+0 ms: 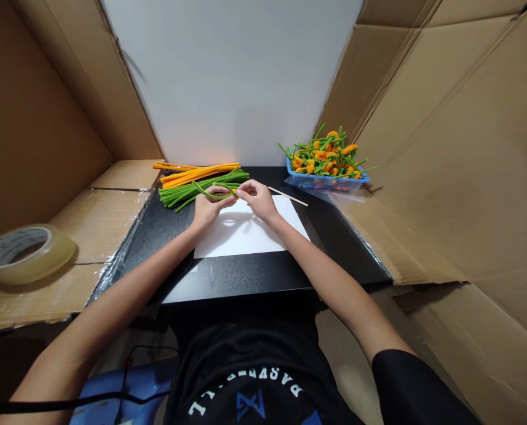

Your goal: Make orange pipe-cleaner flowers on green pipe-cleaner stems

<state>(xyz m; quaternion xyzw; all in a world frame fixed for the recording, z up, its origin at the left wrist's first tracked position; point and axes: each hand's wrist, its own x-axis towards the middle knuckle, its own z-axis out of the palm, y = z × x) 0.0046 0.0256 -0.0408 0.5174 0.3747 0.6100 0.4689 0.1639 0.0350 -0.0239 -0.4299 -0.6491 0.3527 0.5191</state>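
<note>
Above a white sheet of paper, my two hands meet fingertip to fingertip. My left hand is closed on a bent green pipe cleaner, whose end sticks out to the upper left. My right hand pinches a small orange pipe cleaner piece where the two hands come together. The fingers cover most of that piece, so its shape cannot be made out. Close behind my left hand lies a bundle of green pipe cleaners, with orange pipe cleaners beyond it.
A blue basket heaped with orange and green pipe cleaner flowers stands at the back right. A thin wooden stick lies right of my hands. On cardboard at the left rests a roll of clear tape. Cardboard walls flank the black table.
</note>
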